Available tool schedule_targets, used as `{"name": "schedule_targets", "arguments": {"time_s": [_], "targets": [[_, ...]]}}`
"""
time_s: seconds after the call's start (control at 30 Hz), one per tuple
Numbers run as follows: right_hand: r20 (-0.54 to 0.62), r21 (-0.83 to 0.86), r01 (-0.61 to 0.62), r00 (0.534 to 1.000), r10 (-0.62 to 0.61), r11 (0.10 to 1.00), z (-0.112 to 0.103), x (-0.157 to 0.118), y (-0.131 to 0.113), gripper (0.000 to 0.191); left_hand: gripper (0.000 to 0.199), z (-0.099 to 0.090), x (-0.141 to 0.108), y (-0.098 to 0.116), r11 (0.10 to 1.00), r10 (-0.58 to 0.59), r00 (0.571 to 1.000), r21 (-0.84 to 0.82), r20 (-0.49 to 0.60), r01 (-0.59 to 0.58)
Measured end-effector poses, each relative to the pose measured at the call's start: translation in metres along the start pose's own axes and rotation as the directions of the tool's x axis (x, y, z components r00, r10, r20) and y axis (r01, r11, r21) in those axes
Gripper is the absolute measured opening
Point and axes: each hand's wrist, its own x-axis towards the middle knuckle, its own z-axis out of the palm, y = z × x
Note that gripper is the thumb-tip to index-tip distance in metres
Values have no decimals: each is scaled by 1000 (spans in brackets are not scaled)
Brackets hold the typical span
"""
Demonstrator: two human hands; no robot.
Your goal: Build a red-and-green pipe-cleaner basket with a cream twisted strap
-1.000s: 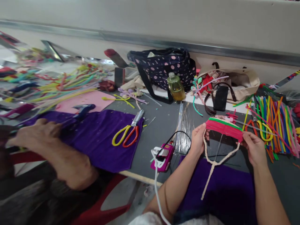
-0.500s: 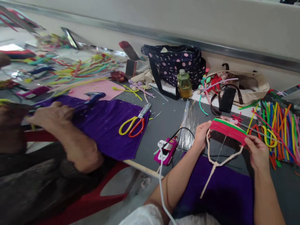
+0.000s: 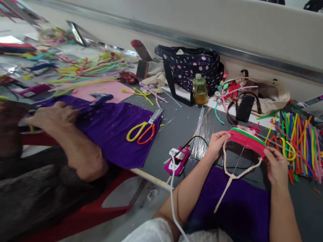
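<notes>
Between my two hands is a curved pipe-cleaner craft piece, with a pink-red band edged in green and cream. A cream fuzzy stem forks below it in a Y, and a thin wire runs up its middle. My left hand pinches the band's left end between thumb and fingers. At the right end, my right hand pinches the other corner. Under the piece a purple cloth covers the table's edge. Small pink shapes lie just beyond the band.
Colourful pipe cleaners lie at the right, yellow-handled scissors on them. Left of my arm are a magenta corded device, clear sticks and red-yellow scissors. A bottle stands before a dotted bag. A co-worker's arm works nearby.
The view has shifted slightly. Both my hands keep their pinch on the craft piece, which stays at nearly the same place and tilt.
</notes>
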Motion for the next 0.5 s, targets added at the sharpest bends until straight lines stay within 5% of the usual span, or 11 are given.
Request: {"name": "schedule_targets", "arguments": {"time_s": [0.27,0.5], "targets": [[5,-5,20,1000,-20,1000,1,-1,-2,34,41,-2,1,0,999,43,999,-14,4,-43],[1,41,-1,1000,1,999,-1,2,-3,34,48,-4,1,5,982,145,979,101,140,-160]]}}
